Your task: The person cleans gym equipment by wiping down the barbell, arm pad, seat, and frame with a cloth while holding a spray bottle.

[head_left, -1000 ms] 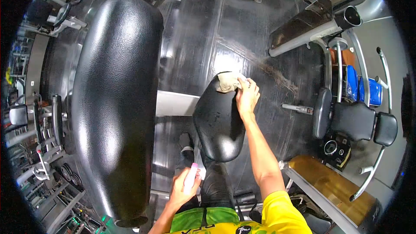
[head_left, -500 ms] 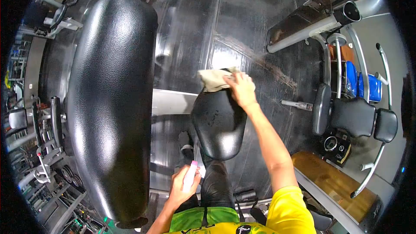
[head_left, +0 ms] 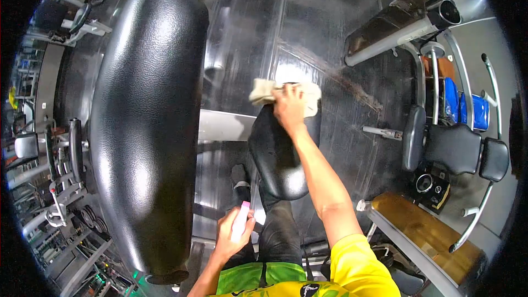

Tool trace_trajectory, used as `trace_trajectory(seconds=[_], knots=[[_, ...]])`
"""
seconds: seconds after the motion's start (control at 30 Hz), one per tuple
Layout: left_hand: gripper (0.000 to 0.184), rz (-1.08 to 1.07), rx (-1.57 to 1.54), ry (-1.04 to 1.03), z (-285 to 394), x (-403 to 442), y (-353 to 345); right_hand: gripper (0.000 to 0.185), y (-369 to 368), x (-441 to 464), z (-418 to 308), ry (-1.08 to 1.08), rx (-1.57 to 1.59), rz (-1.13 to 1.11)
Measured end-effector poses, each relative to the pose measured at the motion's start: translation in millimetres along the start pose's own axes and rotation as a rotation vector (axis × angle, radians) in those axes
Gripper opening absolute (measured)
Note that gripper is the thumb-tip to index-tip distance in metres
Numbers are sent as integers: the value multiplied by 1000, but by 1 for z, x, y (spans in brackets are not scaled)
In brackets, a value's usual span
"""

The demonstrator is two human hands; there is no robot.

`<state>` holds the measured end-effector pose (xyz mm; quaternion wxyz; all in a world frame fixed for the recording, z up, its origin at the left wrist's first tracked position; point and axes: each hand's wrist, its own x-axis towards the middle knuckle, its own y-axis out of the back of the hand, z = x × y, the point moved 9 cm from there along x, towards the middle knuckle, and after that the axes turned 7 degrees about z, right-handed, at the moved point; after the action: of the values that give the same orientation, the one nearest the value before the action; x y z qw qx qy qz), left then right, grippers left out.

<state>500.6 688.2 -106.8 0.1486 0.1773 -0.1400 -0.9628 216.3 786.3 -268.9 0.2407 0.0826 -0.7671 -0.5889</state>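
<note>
My right hand presses a cream cloth onto the far end of a small black padded seat, fingers bent over the cloth. The cloth spreads out on both sides of the hand and covers that end of the seat. Near my lap, my left hand is wrapped round a slim white bottle with a pink top, held upright and apart from the seat. Just beyond the left hand is my dark shoe on the floor.
A long black padded bench runs along the left. A grey metal beam lies between it and the seat. To the right stand a machine with black pads, a brown bench and blue bags. Thick grey tubing juts in above.
My right hand has slid left across the far end of the seat with the cloth. The left hand keeps the bottle in nearly the same place. The whole view has shifted slightly.
</note>
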Motion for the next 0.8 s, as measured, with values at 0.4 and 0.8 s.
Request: trace_trajectory(seconds=[0.4, 0.8], knots=[[16, -47, -1, 33, -7, -12, -2, 41, 60, -43, 73, -20, 168, -62], [15, -15, 58, 69, -30, -32, 18, 38, 20, -48, -27, -10, -20, 17]])
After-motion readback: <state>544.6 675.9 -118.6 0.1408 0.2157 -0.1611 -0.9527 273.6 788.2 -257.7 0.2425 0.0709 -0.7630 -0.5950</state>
